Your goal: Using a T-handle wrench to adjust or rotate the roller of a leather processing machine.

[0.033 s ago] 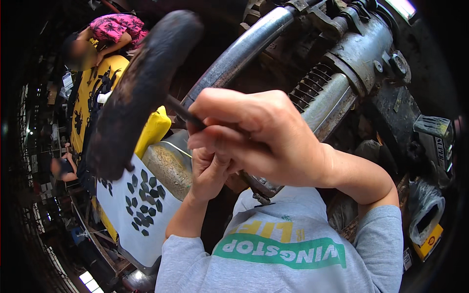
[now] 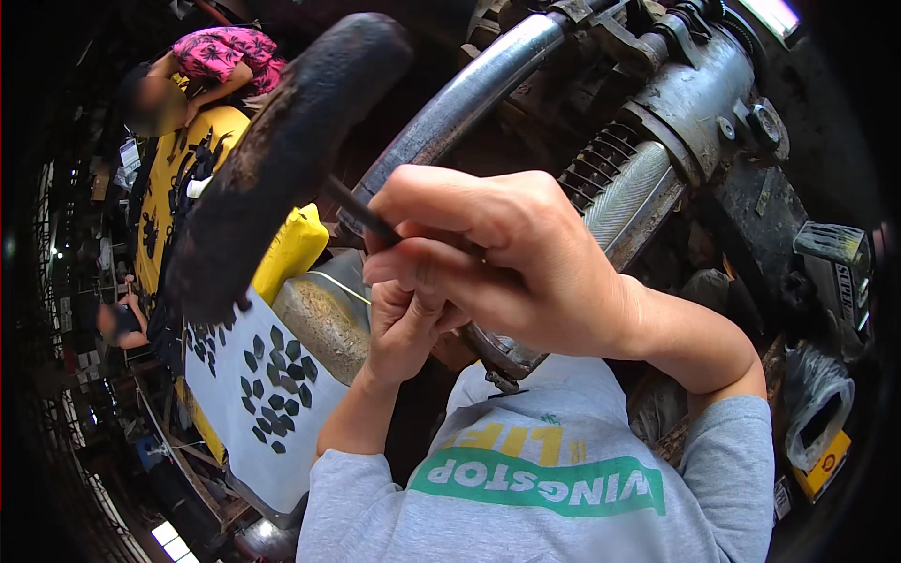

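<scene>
My right hand (image 2: 511, 253) is closed, its thumb and fingers pinched round a thin dark rod (image 2: 361, 211). At the rod's far end is a long, dark, curved piece (image 2: 282, 178) with a rough surface and ragged lower end. It looms large near the camera, tilted from upper right to lower left; its exact kind does not show. Just under the right hand, my left hand (image 2: 399, 342) has its fingers curled in. The right hand partly covers it, and whatever it may hold is hidden.
A metal machine (image 2: 694, 103) with a spring and curved shiny bar (image 2: 450, 108) stands ahead. At left, dark flat pieces (image 2: 282, 366) lie on a pale board (image 2: 272, 479), near a yellow bundle (image 2: 291, 249). A person in a pink shirt (image 2: 225, 56) leans over a yellow surface (image 2: 160, 206).
The dark curved piece and its rod have shifted slightly right and up, uncovering more flat pieces on the board. Both hands stay nearly in place.
</scene>
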`<state>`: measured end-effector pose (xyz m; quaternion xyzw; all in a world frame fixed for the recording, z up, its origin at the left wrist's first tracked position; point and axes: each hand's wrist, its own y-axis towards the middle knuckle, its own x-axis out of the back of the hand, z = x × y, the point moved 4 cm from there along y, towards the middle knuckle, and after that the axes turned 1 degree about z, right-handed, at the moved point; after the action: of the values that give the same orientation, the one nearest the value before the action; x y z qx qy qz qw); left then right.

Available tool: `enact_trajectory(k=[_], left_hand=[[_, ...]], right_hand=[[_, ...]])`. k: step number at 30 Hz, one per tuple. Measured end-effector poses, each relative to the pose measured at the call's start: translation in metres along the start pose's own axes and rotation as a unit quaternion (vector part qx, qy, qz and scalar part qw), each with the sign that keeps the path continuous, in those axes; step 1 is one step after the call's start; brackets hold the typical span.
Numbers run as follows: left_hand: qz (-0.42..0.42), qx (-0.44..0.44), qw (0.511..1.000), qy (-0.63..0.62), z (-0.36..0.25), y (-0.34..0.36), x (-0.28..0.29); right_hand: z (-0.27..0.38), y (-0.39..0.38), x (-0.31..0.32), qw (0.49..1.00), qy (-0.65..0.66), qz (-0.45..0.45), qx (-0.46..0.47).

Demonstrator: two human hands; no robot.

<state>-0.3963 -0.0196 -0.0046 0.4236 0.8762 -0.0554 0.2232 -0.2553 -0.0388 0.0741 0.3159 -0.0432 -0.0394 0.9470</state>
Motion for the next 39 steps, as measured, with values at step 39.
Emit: enact_trajectory(k=[39], left_hand=[[0.104, -0.029, 0.993, 0.050, -0.003, 0.018, -0.017]], right_hand=[[0.081, -0.028, -0.025, 0.891, -0.072, -0.335, 0.296]])
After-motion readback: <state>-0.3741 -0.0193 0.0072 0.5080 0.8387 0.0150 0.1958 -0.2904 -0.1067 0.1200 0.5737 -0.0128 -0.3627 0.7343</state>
